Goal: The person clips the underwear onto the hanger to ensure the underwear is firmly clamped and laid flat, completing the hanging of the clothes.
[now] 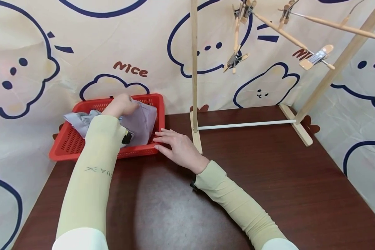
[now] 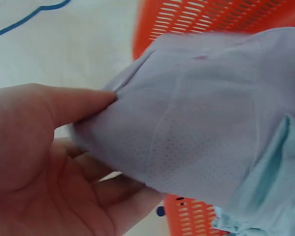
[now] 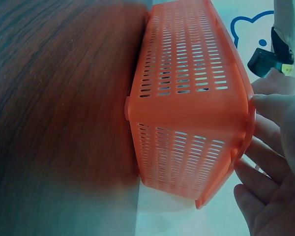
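At the back left, a red plastic basket [image 1: 143,150] holds crumpled clothes. Over it, my left hand [image 1: 122,105] pinches a mauve garment [image 1: 140,121] by its edge, thumb on one side and fingers beneath. In the left wrist view the mauve garment [image 2: 187,123] hangs spread, with seams and small perforations; its kind is unclear. A pale blue garment [image 2: 278,182] lies against it. My right hand [image 1: 182,147] holds the front right corner of the basket, thumb and fingers about the rim [image 3: 248,123].
To the right of the basket stands a wooden rack [image 1: 194,69] with a white crossbar [image 1: 247,125] near the table. Above hang wooden rods with clothespins [image 1: 317,57]. A patterned cloth backdrop [image 1: 112,41] borders the dark brown table [image 1: 253,180].
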The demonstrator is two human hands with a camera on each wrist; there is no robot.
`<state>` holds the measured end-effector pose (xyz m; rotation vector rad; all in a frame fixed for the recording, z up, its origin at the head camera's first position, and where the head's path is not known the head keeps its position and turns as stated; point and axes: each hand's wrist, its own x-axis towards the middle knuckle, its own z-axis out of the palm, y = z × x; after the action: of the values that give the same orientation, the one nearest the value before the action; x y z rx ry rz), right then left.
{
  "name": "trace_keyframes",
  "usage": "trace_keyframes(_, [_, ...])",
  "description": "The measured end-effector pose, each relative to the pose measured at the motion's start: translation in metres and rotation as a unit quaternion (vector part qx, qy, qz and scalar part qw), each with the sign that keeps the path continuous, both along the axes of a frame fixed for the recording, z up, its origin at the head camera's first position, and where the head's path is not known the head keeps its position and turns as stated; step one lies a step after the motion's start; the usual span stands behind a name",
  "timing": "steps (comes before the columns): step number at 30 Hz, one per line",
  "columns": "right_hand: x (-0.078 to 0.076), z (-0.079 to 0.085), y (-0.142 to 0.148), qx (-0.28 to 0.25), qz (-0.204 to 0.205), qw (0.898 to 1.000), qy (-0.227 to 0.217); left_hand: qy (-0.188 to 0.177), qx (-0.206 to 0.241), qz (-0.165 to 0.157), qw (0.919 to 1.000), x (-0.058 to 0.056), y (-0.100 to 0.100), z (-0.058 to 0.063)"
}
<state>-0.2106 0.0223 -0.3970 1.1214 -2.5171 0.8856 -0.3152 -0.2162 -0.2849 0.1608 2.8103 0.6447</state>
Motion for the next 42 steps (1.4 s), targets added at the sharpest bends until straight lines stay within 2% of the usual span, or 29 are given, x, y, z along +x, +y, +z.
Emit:
trace_keyframes(3, [0.0, 0.0, 0.0, -0.001, 0.001, 1.0, -0.002, 0.059, 0.0, 0.021, 0.998, 0.001, 0.003, -0.001])
trace_keyframes(7, [-0.001, -0.001, 0.001, -0.007, 0.003, 1.0, 0.005, 0.127, 0.02, 0.026, 0.9913, 0.01, 0.011, 0.01])
trace_keyframes(10, [-0.001, 0.0, 0.001, -0.012, 0.005, 1.0, 0.01, 0.163, 0.037, 0.023, 0.9856, 0.015, 0.015, 0.019])
trace_keyframes(14, [-0.001, 0.0, 0.0, -0.016, 0.007, 1.0, 0.008, 0.191, 0.059, 0.032, 0.9792, 0.023, 0.024, 0.027])
trace_keyframes(20, [0.0, 0.001, -0.001, -0.011, 0.005, 1.0, -0.005, 0.212, 0.094, 0.038, 0.972, 0.035, 0.04, 0.039])
trace_keyframes(25, [0.001, 0.001, -0.001, -0.004, 0.003, 1.0, -0.005, 0.242, 0.093, 0.001, 0.9658, 0.041, 0.048, 0.042])
trace_keyframes(28, [0.001, 0.002, -0.001, -0.003, 0.003, 1.0, -0.006, 0.261, 0.098, -0.01, 0.9604, 0.046, 0.051, 0.041])
trace_keyframes(42, [0.001, 0.005, 0.001, 0.02, 0.01, 1.0, -0.022, 0.257, 0.164, 0.048, 0.9511, 0.078, 0.056, 0.037])
